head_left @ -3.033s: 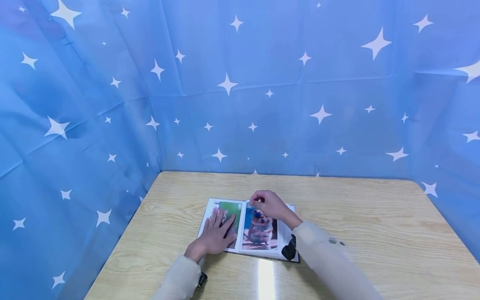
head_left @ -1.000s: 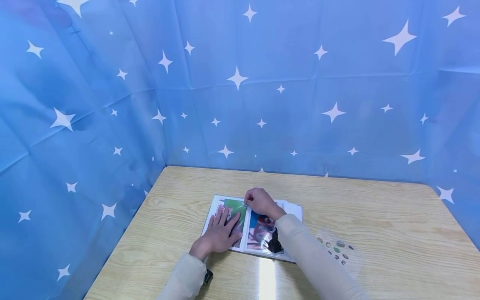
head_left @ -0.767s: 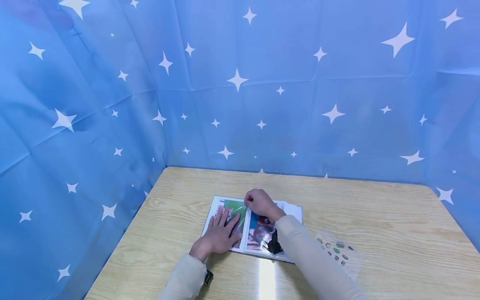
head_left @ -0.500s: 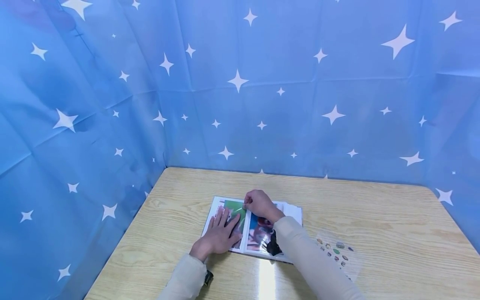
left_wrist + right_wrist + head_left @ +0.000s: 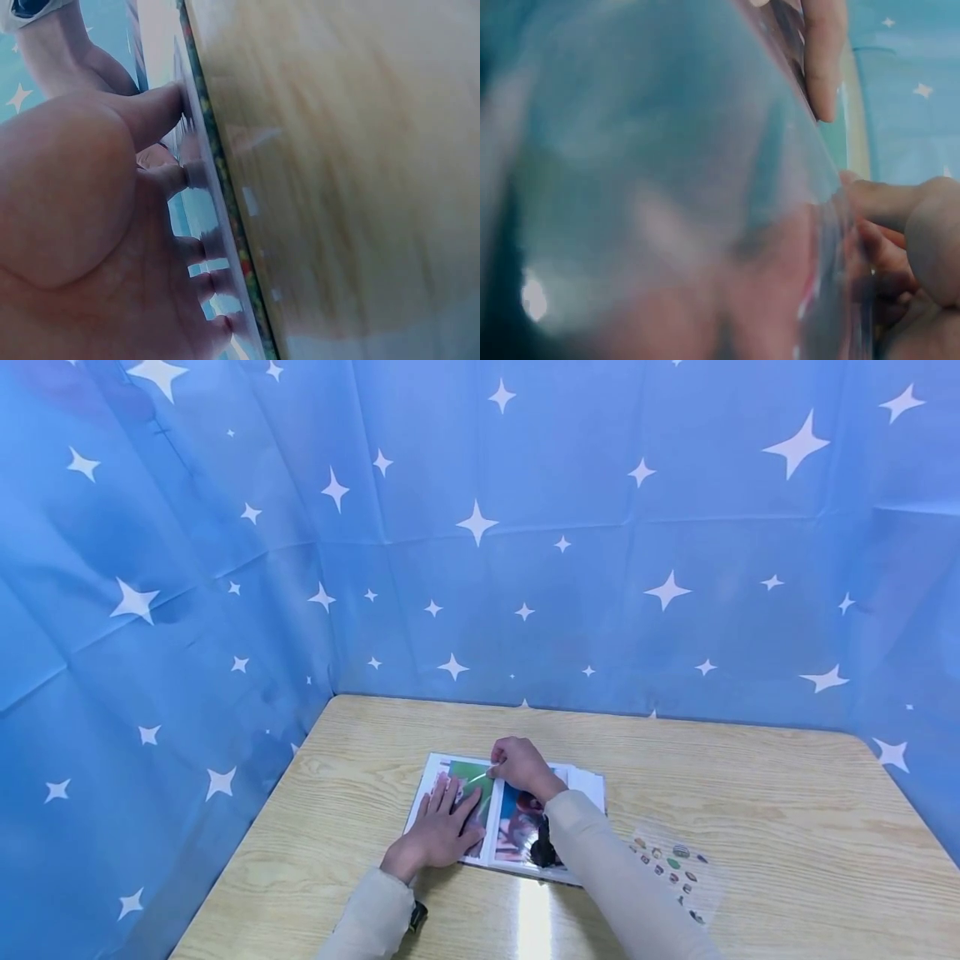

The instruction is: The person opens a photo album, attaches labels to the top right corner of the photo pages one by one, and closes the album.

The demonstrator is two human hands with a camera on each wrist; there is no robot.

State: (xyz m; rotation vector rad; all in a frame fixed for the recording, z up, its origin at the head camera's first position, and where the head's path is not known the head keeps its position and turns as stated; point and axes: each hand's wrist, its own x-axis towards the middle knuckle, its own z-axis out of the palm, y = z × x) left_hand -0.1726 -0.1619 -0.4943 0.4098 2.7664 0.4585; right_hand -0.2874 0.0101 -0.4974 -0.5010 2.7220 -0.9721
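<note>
Centre stage, the album (image 5: 491,835) lay spread on the table (image 5: 787,827), and here was the left hand (image 5: 437,837), fingers apart, flat across the left photo (image 5: 471,772), likely steadying it! Up top, the right hand (image 5: 522,766) curled in beside the gutter (image 5: 497,799); whether it clamped anything, you couldn't tell. Near the right sleeve (image 5: 611,864) lay a clear sheet (image 5: 703,881) of stickers (image 5: 674,863), probably placed for easy reach.

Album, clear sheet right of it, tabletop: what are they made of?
Album: likely paper under glossy plastic; bright glare streaks.
Clear sheet: probably thin transparent plastic; the grain beneath shows through.
Tabletop: wood or printed laminate, semi-gloss; grain and a light reflection show.
</note>
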